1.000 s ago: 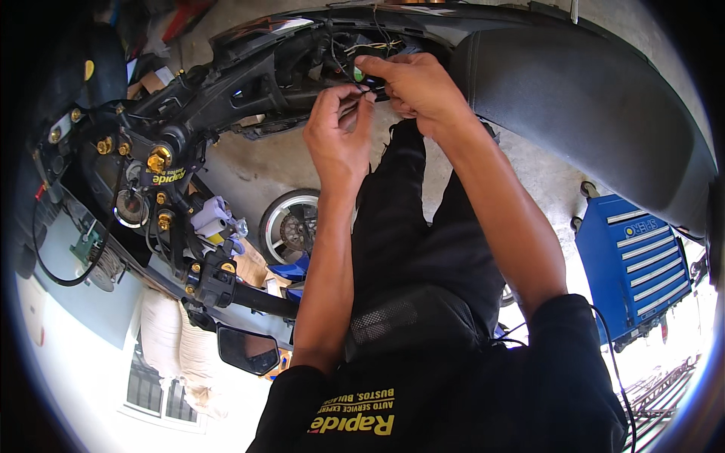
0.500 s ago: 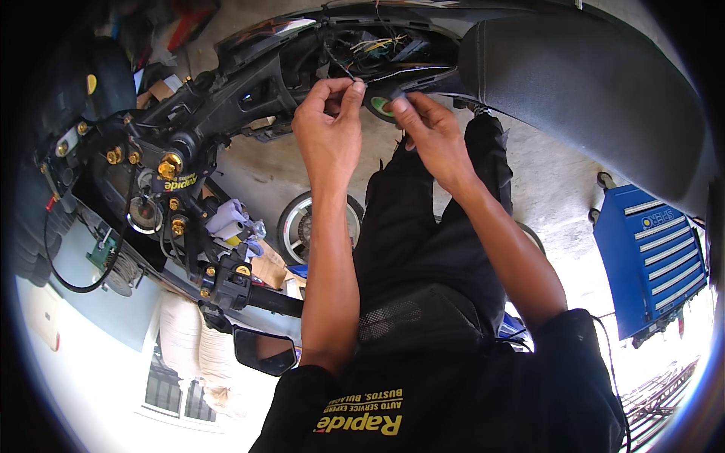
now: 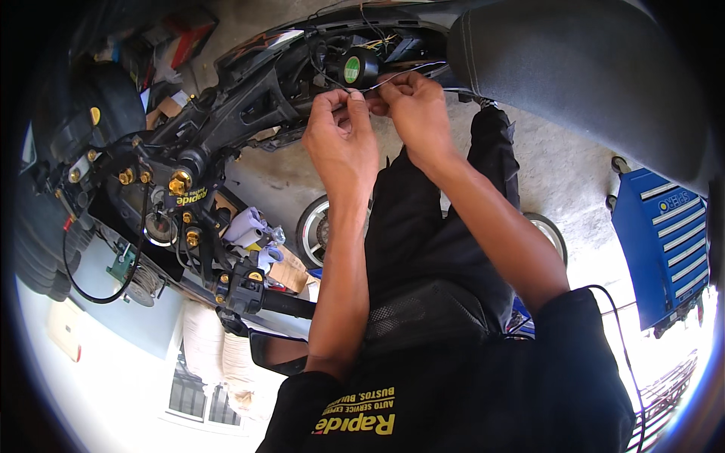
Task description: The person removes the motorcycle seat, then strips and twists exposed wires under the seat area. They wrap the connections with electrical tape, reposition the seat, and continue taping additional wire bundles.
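My left hand (image 3: 343,136) pinches a thin dark wire (image 3: 326,76) between thumb and fingertips, beside the motorcycle's opened body. Close to its right, my right hand (image 3: 418,113) has its fingers closed at a pale wire (image 3: 414,72) that runs toward the seat. A roll of black electrical tape (image 3: 362,66) with a green label in its core sits just beyond the fingertips, between the two hands. Whether the right fingers also touch the roll or its strip is hidden. More loose wires (image 3: 387,44) show in the body cavity behind.
The black seat (image 3: 544,83) fills the upper right. Handlebar parts with gold bolts (image 3: 181,181) and a mirror (image 3: 278,352) stand at left. A blue tool cabinet (image 3: 661,249) is at right; a wheel (image 3: 311,230) lies on the floor.
The tape roll has moved left and away, from my right hand to beyond the fingertips. My right hand has shifted left and up, its fingers now at the pale wire.
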The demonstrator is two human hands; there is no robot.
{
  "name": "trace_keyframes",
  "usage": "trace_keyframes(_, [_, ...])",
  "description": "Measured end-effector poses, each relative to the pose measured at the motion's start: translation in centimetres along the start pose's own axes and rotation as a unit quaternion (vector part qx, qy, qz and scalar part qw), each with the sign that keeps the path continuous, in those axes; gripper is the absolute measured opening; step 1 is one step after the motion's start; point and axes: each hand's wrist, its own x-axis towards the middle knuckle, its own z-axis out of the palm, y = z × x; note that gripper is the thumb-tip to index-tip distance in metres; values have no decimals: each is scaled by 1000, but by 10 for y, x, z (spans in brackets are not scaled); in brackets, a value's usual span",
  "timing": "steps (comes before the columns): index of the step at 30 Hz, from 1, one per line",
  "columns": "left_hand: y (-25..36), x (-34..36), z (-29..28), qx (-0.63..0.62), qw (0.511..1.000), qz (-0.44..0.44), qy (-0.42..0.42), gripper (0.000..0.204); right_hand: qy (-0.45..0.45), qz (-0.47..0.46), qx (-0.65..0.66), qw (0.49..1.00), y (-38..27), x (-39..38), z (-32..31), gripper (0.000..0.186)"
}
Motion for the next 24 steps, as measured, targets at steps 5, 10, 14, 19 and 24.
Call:
trace_keyframes(5, [-8,-1,2,-54,998,28,8,14,50,-86,-240,966,-43,-6,-12,49])
trace_keyframes(10, [-9,0,3,-43,999,27,-8,16,-27,-32,-248,968,-58,11,-2,56])
trace_keyframes(14, [-11,16,-7,-35,999,11,-3,20,-42,-99,-168,980,-43,-9,-19,51])
trace_keyframes(19, [4,30,-9,39,999,28,-7,26,-80,-164,-182,966,14,-33,-39,49])
trace_keyframes(24, [23,16,-11,55,998,5,-43,27,-67,-91,-103,988,12,-20,-19,35])
